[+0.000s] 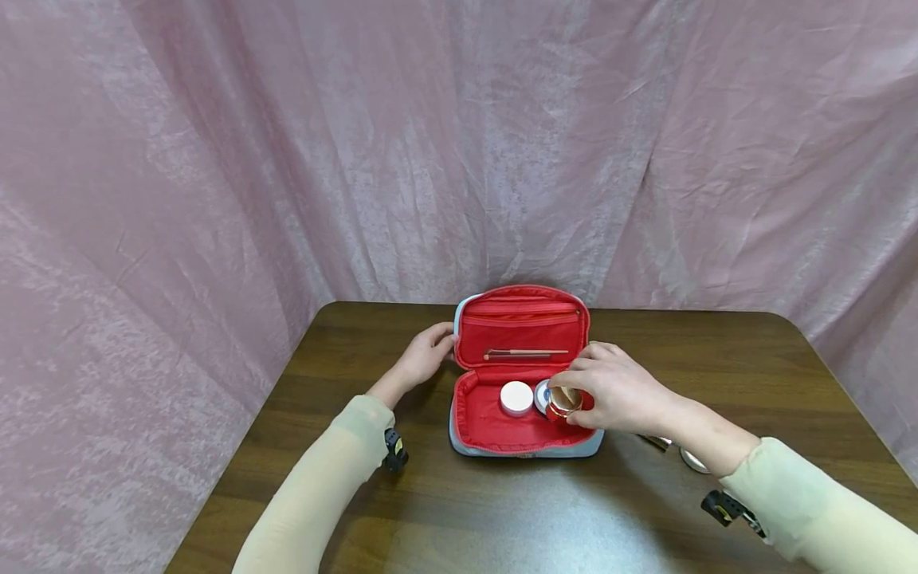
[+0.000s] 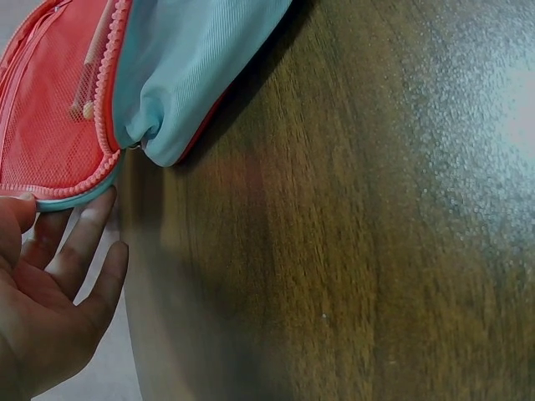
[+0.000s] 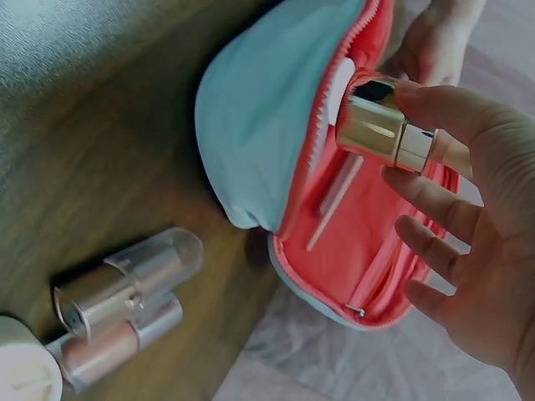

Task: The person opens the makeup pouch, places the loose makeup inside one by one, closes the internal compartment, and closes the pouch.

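A: Where is the shiny gold-and-red cylindrical container (image 3: 372, 125)?
B: In the right hand (image 1: 620, 387), over the right side of the lower half of the light-blue fabric pouch with red lining (image 1: 488, 450). I can't tell whether it touches the bottom.

A: How far open is that hand?
B: Narrow: thumb and fingertips pinch the container, while the other fingers are spread apart and bent slightly.

A: And the left hand (image 1: 423, 355)?
B: It grips the side edge of the pouch's raised lid, thumb in front and fingers behind.

A: What's inside the pouch?
B: A white round jar (image 1: 516, 398), and just beside it a white-and-blue round item (image 1: 541, 396), partly hidden by the container. Slim pinkish brushes (image 1: 527, 352) lie in the lid's mesh pocket.

A: Beyond it?
B: On the brown wood-grain table (image 1: 430, 510), right of the pouch, two shiny tubes (image 3: 125, 284) lie side by side near a pale round item (image 3: 25, 368), cut off by the frame. Pink velvety curtain (image 1: 430, 159) hangs behind.
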Available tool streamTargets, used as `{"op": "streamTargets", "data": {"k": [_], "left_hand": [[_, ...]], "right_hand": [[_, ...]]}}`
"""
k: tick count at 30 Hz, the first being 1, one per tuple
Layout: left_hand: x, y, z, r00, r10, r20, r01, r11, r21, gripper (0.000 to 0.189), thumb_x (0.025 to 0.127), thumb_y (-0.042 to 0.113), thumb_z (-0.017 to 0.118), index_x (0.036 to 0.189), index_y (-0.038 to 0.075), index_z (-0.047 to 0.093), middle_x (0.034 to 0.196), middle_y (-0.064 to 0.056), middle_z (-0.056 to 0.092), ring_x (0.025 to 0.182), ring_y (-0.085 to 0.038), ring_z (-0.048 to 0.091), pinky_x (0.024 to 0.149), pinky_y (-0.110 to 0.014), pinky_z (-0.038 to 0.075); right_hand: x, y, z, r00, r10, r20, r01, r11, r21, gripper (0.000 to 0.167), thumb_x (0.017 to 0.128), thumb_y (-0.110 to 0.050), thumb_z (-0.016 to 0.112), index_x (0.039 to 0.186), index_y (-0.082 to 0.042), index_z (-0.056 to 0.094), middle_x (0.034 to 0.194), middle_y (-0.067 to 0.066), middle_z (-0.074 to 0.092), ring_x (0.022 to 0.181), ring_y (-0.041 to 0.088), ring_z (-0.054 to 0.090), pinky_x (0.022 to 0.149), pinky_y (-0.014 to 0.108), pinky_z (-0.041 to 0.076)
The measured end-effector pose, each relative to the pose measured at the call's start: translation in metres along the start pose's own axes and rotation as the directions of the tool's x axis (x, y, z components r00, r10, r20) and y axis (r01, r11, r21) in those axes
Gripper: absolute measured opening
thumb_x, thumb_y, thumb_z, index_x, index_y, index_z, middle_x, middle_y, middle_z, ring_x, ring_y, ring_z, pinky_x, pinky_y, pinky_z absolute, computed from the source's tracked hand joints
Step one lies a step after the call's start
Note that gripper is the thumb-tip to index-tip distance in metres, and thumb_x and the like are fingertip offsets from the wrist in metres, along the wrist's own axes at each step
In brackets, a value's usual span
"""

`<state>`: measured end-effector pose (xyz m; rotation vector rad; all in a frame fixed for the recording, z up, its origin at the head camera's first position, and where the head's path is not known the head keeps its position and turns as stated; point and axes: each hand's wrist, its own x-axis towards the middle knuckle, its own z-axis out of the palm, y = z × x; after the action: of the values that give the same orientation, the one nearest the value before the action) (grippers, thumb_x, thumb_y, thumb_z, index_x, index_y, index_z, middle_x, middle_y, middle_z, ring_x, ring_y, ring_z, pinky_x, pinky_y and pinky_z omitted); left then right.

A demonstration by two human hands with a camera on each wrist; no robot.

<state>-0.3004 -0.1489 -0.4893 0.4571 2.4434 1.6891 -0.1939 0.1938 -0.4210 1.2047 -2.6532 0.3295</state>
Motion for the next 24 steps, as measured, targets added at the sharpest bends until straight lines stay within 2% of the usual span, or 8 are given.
{"op": "streamTargets", "data": {"k": [4, 9, 15, 20, 24], "left_hand": [[0.000, 0.000, 0.000, 1.000, -0.003, 0.000, 0.003, 1.000, -0.005, 0.031, 0.109, 0.012, 0.051, 0.136, -0.001, 0.058, 0.117, -0.016, 0.066, 0.099, -0.026, 0.069, 0.095, -0.051, 0.054], [0.001, -0.001, -0.001, 1.000, -0.002, 0.005, 0.002, 1.000, 0.002, 0.031, 0.109, 0.014, 0.052, 0.136, 0.001, 0.059, 0.118, -0.015, 0.066, 0.099, -0.025, 0.069, 0.096, -0.052, 0.053], [0.002, -0.002, -0.001, 1.000, 0.003, 0.016, -0.003, 1.000, 0.002, 0.031, 0.109, 0.015, 0.052, 0.136, 0.002, 0.059, 0.118, -0.017, 0.066, 0.102, -0.030, 0.069, 0.097, -0.055, 0.052], [0.002, -0.002, -0.002, 1.000, -0.003, 0.016, 0.003, 1.000, 0.006, 0.031, 0.109, 0.015, 0.052, 0.136, 0.002, 0.059, 0.117, -0.016, 0.067, 0.101, -0.028, 0.069, 0.097, -0.055, 0.052], [0.002, -0.002, -0.001, 1.000, -0.006, 0.014, 0.006, 1.000, 0.009, 0.031, 0.109, 0.014, 0.052, 0.136, 0.001, 0.059, 0.117, -0.016, 0.067, 0.100, -0.027, 0.069, 0.097, -0.054, 0.052]], "right_hand": [[0.001, -0.002, 0.008, 0.999, -0.031, 0.020, 0.031, 0.999, -0.016, 0.036, 0.070, -0.031, 0.090, 0.101, -0.027, 0.073, 0.087, -0.011, 0.063, 0.098, 0.020, 0.054, 0.096, 0.052, 0.043], [0.001, -0.003, 0.014, 0.998, -0.058, 0.040, 0.058, 0.998, -0.017, 0.033, 0.068, -0.029, 0.089, 0.094, -0.028, 0.069, 0.082, -0.012, 0.059, 0.095, 0.019, 0.053, 0.094, 0.050, 0.044], [0.001, -0.003, 0.018, 0.995, -0.085, 0.059, 0.086, 0.996, -0.026, 0.030, 0.069, -0.027, 0.088, 0.084, -0.027, 0.062, 0.076, -0.013, 0.055, 0.091, 0.018, 0.052, 0.092, 0.049, 0.045], [0.000, -0.003, 0.020, 0.993, -0.090, 0.077, 0.092, 0.995, -0.034, 0.028, 0.069, -0.025, 0.087, 0.084, -0.026, 0.063, 0.076, -0.012, 0.055, 0.091, 0.018, 0.052, 0.088, 0.048, 0.046], [-0.001, -0.004, 0.020, 0.990, -0.088, 0.106, 0.093, 0.995, -0.043, 0.028, 0.069, -0.024, 0.087, 0.089, -0.025, 0.067, 0.077, -0.011, 0.056, 0.092, 0.019, 0.052, 0.087, 0.048, 0.046]]}}
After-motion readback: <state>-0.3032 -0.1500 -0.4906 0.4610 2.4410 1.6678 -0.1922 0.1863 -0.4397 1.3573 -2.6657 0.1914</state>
